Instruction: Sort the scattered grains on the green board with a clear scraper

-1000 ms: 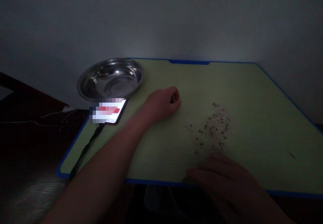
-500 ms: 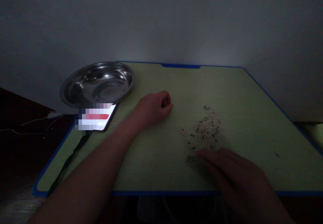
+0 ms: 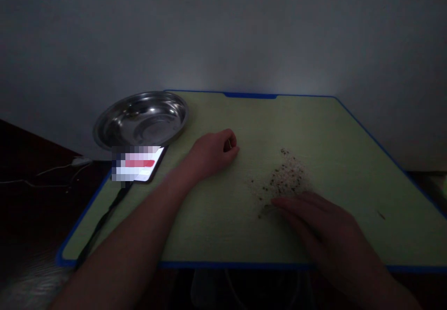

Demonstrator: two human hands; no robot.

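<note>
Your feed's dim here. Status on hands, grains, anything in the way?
Left hand curled, contents unclear. Right hand by grains, near side. Grains spread loose, some dark. Bowl, phone off left, outside that gap.

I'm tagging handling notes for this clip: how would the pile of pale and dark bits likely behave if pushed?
The pile would probably scatter rather than move as one, since loose bits lie strewn around its edges. Each is likely light, being tiny beside the right hand. They may slide fairly freely, as the tabletop looks flat.
</note>
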